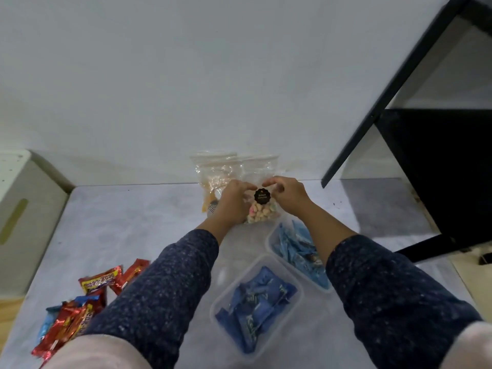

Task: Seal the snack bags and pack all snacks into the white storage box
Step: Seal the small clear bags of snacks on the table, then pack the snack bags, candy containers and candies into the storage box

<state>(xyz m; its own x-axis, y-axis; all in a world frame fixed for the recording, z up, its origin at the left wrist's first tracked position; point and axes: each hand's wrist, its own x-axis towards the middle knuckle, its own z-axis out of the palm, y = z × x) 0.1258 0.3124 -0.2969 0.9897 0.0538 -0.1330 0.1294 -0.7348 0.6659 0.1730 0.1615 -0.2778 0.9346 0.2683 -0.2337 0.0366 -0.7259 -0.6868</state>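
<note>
A clear snack bag [262, 210] with pastel puffs and a round black label stands near the wall at the table's far middle. My left hand [234, 201] grips its left side and my right hand [286, 194] pinches its top right edge. Behind it, two more clear bags lean on the wall; the left bag [213, 171] holds orange snacks, the right bag [262, 167] is partly hidden. The white storage box [24, 209] sits at the far left. Red snack packets [87, 296] lie at the near left.
Two clear plastic tubs hold blue packets: one [255, 304] near the middle, the other [298, 251] further back, partly under my right forearm. A black shelf frame [426, 145] rises on the right. The table [133, 222] has a pale marbled top.
</note>
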